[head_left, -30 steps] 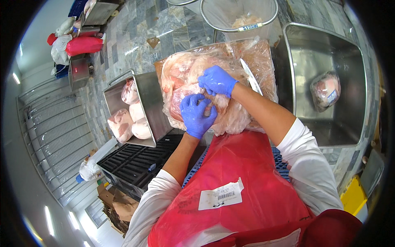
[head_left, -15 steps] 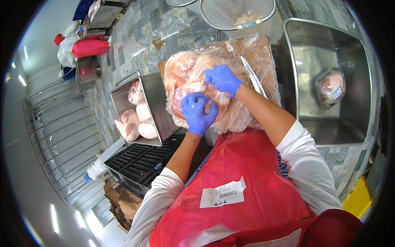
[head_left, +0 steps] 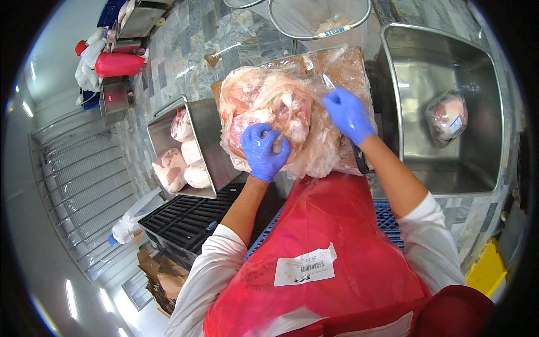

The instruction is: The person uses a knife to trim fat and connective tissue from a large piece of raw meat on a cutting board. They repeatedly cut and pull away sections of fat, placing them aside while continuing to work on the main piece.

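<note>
A large piece of raw meat (head_left: 293, 115), pink with pale fat, lies in loose clear plastic film (head_left: 325, 140) on a brown board in front of me. My left hand (head_left: 264, 153), in a blue glove, is closed on the meat's near edge, its fingers curled; the fingertips are partly hidden. To the right of the meat, my gloved right hand (head_left: 349, 115) has its fingers closed at the loose film, which it seems to pinch. Beneath that hand lies a knife (head_left: 328, 81); its blade tip and dark handle show, the middle is covered.
At left, a steel tub (head_left: 216, 121) holds several pieces of meat. Another steel tub (head_left: 449, 180) on the right contains one wrapped piece (head_left: 446, 119). A hoop-held clear bag (head_left: 320, 14) stands beyond the board. Black crates (head_left: 193, 216) sit at lower left; co-workers are farther off.
My right hand has moved right, away from the meat and over the knife. More red meat shows between my hands. My left hand keeps its place on the meat.
</note>
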Action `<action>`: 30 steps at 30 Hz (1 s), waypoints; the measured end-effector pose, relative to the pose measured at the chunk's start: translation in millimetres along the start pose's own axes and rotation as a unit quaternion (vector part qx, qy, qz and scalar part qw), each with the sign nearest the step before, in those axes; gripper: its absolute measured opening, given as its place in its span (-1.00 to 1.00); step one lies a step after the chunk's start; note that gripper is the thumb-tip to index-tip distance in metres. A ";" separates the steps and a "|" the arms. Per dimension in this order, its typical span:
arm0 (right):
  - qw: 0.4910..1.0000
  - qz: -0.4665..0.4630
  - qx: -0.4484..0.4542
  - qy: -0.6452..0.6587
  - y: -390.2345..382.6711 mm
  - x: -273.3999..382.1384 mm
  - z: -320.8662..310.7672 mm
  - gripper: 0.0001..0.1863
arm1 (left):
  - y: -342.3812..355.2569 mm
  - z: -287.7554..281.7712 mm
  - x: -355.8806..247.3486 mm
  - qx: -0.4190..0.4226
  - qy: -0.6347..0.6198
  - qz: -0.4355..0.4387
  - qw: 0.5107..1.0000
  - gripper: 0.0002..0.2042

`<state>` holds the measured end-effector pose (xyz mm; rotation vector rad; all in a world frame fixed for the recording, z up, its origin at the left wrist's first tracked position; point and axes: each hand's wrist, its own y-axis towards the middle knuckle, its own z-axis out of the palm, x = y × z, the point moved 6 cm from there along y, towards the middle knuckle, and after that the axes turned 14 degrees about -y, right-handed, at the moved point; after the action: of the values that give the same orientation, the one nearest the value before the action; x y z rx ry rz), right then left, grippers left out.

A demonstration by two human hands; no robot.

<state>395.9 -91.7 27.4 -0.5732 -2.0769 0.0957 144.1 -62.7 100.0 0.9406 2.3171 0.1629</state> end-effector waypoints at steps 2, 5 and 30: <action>0.974 0.004 0.018 -0.226 -39.0 -44.3 -3.6 -0.63 | -1.2 2.0 -1.9 -0.003 -0.001 0.006 1.000 -0.78; 0.950 0.019 0.018 -0.312 -105.3 -82.5 0.5 -0.59 | -10.1 5.3 -3.7 -0.005 -0.002 0.019 1.000 -0.80; 0.949 -0.111 0.092 -0.280 -184.2 53.8 -114.2 -0.54 | 27.4 -50.4 147.2 -0.100 -0.088 -0.285 0.949 -0.17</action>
<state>399.4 -249.5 185.5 -0.2011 -2.6326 0.3507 49.3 61.2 75.0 0.1562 2.2529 0.0640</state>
